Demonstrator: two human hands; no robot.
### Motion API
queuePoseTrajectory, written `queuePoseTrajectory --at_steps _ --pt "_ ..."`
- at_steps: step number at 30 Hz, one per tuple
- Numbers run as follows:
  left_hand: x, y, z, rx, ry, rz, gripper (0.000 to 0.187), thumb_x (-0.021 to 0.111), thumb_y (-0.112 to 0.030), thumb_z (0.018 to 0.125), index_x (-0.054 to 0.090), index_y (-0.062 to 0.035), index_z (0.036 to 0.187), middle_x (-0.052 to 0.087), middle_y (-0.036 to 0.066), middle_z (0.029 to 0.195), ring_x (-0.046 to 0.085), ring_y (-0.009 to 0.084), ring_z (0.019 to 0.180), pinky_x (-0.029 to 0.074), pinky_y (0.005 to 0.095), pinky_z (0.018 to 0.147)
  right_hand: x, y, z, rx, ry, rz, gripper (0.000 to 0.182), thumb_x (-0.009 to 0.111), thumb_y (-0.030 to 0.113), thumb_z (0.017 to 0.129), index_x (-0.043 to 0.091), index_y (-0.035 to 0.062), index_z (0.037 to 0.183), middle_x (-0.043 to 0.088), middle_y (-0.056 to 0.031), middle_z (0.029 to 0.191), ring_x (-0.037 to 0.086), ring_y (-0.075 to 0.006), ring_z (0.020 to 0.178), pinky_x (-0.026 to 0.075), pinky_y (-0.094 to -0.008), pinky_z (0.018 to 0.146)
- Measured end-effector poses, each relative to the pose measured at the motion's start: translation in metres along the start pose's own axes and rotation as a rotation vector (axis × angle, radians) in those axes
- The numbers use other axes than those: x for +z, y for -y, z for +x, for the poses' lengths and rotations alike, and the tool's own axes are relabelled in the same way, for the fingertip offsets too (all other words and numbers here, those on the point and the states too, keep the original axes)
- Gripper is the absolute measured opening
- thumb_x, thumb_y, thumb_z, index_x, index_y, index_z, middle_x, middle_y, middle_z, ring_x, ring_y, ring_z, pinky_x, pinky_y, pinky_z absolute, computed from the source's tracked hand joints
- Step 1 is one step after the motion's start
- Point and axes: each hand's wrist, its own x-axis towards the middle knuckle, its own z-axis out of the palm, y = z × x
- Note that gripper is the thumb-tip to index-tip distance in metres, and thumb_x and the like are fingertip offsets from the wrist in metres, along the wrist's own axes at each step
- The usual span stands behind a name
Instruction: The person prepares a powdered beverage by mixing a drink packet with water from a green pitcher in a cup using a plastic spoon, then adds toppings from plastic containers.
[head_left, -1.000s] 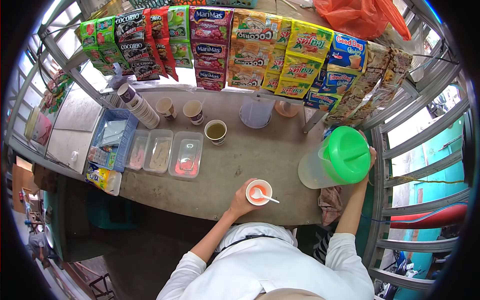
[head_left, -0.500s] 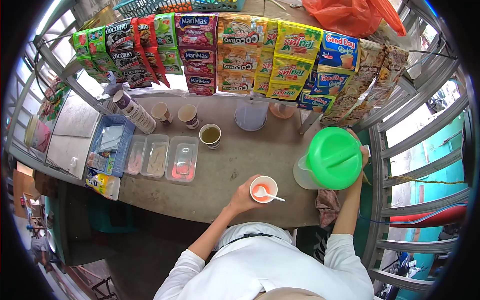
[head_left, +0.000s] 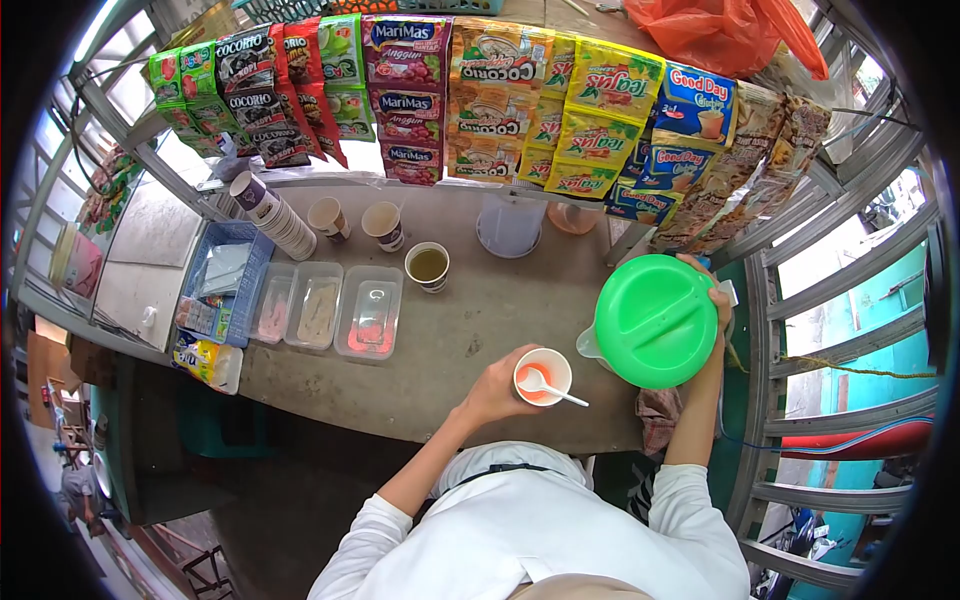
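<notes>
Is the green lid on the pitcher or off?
On. The green lid covers the pitcher's top, held by the right hand beside the cup.

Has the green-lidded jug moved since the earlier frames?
Yes. The jug in the right hand has swung left, away from the metal grille, toward the cup held by the left hand, its lid now tipped toward the camera.

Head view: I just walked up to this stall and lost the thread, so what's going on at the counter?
A person stands at the counter. The left hand holds a paper cup with orange-red contents and a white spoon in it. The right hand grips a clear jug with a green lid, tipped so its spout sits right beside the cup. Further back stand a filled cup and three plastic tubs.
</notes>
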Motion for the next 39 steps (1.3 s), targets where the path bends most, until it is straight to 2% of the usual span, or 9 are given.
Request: queuePoseTrajectory --at_steps 14,24,27,30,32,35,39 --pt "-0.003 0.001 0.001 0.038 -0.009 -0.002 0.078 0.085 -0.013 0.056 0.051 -0.0067 0.125 0.063 0.015 0.112 0.063 0.0314 0.101 0.052 0.0375 0.087 0.026 0.003 -0.001 0.037 -0.044 -0.076 0.074 0.059 0.042 0.073 0.048 -0.0045 0.13 0.061 -0.0201 0.116 0.063 -0.0289 0.102 0.052 -0.04 0.088" --pt "-0.005 0.005 -0.005 0.033 -0.013 0.019 0.078 0.085 -0.013 0.055 0.051 -0.0069 0.124 0.064 0.015 0.111 0.063 0.0313 0.101 0.052 0.0374 0.087 0.042 0.001 0.0 0.024 -0.016 -0.118 0.073 0.059 0.042 0.071 0.051 -0.0055 0.126 0.057 -0.0239 0.124 0.06 -0.0312 0.108 0.048 -0.0413 0.094" --pt "-0.007 0.007 -0.005 0.047 0.003 0.061 0.079 0.088 -0.018 0.058 0.049 -0.0036 0.125 0.065 0.012 0.111 0.065 0.0252 0.1 0.052 0.0354 0.089 0.045 0.0 -0.001 0.022 -0.01 -0.126 0.073 0.059 0.043 0.071 0.052 -0.0059 0.125 0.056 -0.0251 0.125 0.059 -0.0324 0.109 0.047 -0.0419 0.096" --pt "-0.006 0.009 -0.007 0.05 0.003 0.06 0.079 0.088 -0.018 0.057 0.05 -0.0038 0.125 0.065 0.012 0.111 0.066 0.0251 0.1 0.052 0.0354 0.088 0.047 0.0 -0.002 0.025 -0.005 -0.149 0.073 0.059 0.043 0.07 0.053 -0.006 0.125 0.055 -0.026 0.127 0.058 -0.0335 0.111 0.046 -0.0427 0.097" --pt "-0.005 0.01 -0.008 0.048 -0.004 0.056 0.078 0.088 -0.017 0.057 0.05 -0.0041 0.124 0.065 0.012 0.11 0.066 0.0253 0.099 0.052 0.0355 0.088 0.052 0.001 -0.003 0.036 0.008 -0.159 0.074 0.059 0.043 0.07 0.053 -0.006 0.125 0.054 -0.0265 0.128 0.058 -0.0341 0.111 0.046 -0.0432 0.097" --pt "-0.006 0.009 -0.011 0.048 -0.011 0.052 0.078 0.088 -0.017 0.057 0.051 -0.0046 0.124 0.066 0.012 0.11 0.066 0.0256 0.099 0.053 0.0355 0.087 0.057 0.003 -0.004 0.042 0.036 -0.164 0.074 0.06 0.042 0.071 0.052 -0.0075 0.125 0.053 -0.024 0.129 0.057 -0.0315 0.114 0.044 -0.0397 0.099" --pt "-0.008 0.006 -0.014 0.024 -0.012 0.006 0.075 0.085 -0.015 0.057 0.052 -0.0062 0.124 0.064 0.014 0.112 0.064 0.0294 0.101 0.052 0.0368 0.087 0.054 0.0 -0.005 0.034 0.014 -0.18 0.074 0.061 0.042 0.069 0.053 -0.006 0.125 0.054 -0.0266 0.128 0.058 -0.0347 0.111 0.046 -0.044 0.097"
